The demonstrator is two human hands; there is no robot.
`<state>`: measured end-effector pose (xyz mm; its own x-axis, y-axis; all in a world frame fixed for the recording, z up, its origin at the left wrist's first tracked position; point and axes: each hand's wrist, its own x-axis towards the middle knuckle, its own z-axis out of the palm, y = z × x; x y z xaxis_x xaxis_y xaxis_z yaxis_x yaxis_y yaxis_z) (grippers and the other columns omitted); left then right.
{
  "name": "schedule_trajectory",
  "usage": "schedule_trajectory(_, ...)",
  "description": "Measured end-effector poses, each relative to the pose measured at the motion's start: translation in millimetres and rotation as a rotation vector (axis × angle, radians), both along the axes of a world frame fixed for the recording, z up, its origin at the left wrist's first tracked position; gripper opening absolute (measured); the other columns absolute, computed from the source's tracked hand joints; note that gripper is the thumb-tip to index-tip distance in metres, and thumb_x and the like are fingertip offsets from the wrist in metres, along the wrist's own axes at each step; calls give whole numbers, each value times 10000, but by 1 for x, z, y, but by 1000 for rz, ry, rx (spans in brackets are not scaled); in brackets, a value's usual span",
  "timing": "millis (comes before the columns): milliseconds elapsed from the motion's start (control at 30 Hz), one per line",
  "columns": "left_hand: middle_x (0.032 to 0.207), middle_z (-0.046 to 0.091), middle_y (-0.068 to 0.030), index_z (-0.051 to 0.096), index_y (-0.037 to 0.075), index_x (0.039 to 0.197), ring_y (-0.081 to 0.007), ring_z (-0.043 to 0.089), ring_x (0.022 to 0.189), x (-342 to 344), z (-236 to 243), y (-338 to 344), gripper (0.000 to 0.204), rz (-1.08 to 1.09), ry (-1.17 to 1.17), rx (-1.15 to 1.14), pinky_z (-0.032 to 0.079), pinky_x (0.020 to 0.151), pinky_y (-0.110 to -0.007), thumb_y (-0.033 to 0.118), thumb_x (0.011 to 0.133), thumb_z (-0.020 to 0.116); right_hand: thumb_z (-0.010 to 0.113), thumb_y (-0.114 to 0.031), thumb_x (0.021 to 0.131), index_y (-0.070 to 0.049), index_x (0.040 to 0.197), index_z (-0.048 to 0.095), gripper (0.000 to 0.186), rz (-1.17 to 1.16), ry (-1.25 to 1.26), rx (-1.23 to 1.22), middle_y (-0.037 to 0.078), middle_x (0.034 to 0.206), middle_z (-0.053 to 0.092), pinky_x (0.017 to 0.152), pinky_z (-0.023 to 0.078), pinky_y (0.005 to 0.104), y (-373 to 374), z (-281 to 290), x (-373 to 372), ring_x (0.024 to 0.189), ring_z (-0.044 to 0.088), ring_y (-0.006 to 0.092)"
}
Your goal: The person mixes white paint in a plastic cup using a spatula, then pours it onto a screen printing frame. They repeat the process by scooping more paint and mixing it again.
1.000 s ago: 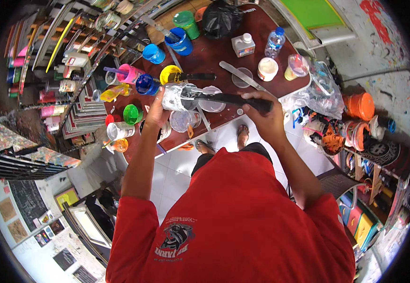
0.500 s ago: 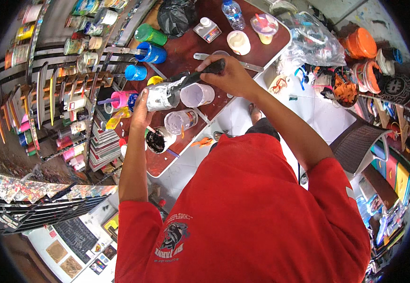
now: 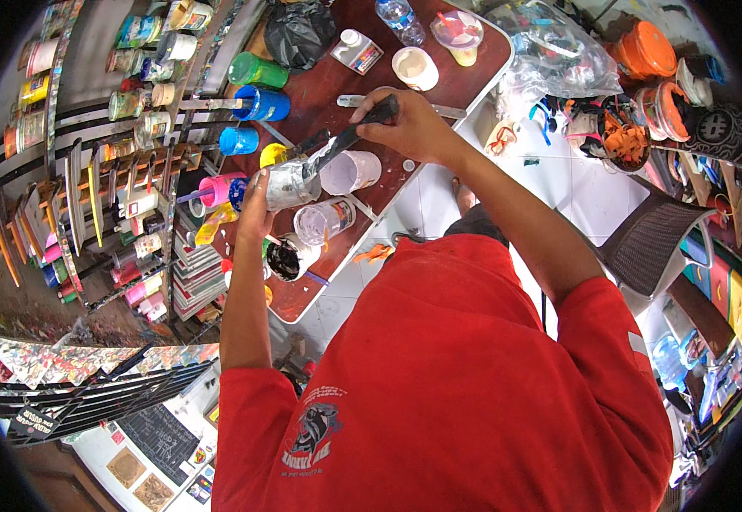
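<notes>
My left hand [image 3: 256,205] is closed around a silver-grey paint-smeared tub [image 3: 289,188], held tilted above the table's near side. In my right hand [image 3: 409,128] is a long, dark spatula-like tool [image 3: 347,141]; its lower end reaches the tub's mouth. Whether its tip touches what is inside cannot be made out. Beside the tub stand a whitish, lilac-stained bucket [image 3: 362,173] and a clear plastic tub [image 3: 334,220]. Closer to me, a white pot [image 3: 308,253] has black paint inside and a stick in it.
The dark red table [image 3: 320,107] also carries blue tubs [image 3: 264,104], a green jar [image 3: 260,72], a white bottle [image 3: 357,53], a water bottle [image 3: 401,21] and a cream tub [image 3: 414,68]. Racks of paint jars line the left. A mesh-backed chair [image 3: 657,235] stands at right.
The tool has swung slightly steeper, and the tub's mouth has turned a little. Both hands keep their hold. The whole view has shifted a little.
</notes>
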<state>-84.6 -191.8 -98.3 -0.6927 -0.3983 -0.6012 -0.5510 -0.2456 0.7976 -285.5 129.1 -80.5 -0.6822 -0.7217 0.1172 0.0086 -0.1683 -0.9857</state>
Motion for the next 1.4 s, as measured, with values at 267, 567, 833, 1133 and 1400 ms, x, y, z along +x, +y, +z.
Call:
schedule_trajectory(267,1187,617,-98,518,80,1282,-231,623,1067,-1,-18,11,441,97,14,-22,540,862,-388,382,966,576,683,-94,814,-13,901,668,120,-100,-413,-140,40,843,654,741,498,287,-16,-48,32,794,613,121)
schedule_trajectory(567,1127,633,-107,540,51,1238,-224,647,981,2,-28,9,406,138,50,-81,558,815,-376,334,956,612,668,-112,782,2,862,669,139,-177,-108,23,93,780,662,698,497,311,-26,-22,38,733,629,159)
schedule_trajectory(833,1096,638,-114,552,43,1224,-223,648,958,-3,-17,32,388,154,-3,-133,561,809,-372,303,946,630,668,-104,761,10,826,672,131,-236,1,59,106,761,651,668,488,334,-10,-8,32,701,618,180)
schedule_trajectory(1133,1056,639,-101,553,36,1223,-201,644,905,0,-29,26,402,128,-9,-198,564,800,-361,282,925,664,675,-123,770,-1,854,672,148,-242,-128,168,117,810,638,678,495,347,13,9,27,723,627,209)
schedule_trajectory(1400,1085,648,-108,554,37,1229,-206,655,941,-1,-23,29,392,152,16,-51,563,826,-365,312,955,615,649,-106,857,-31,944,653,114,-235,-535,-70,39,907,664,709,514,266,1,-38,27,793,605,111)
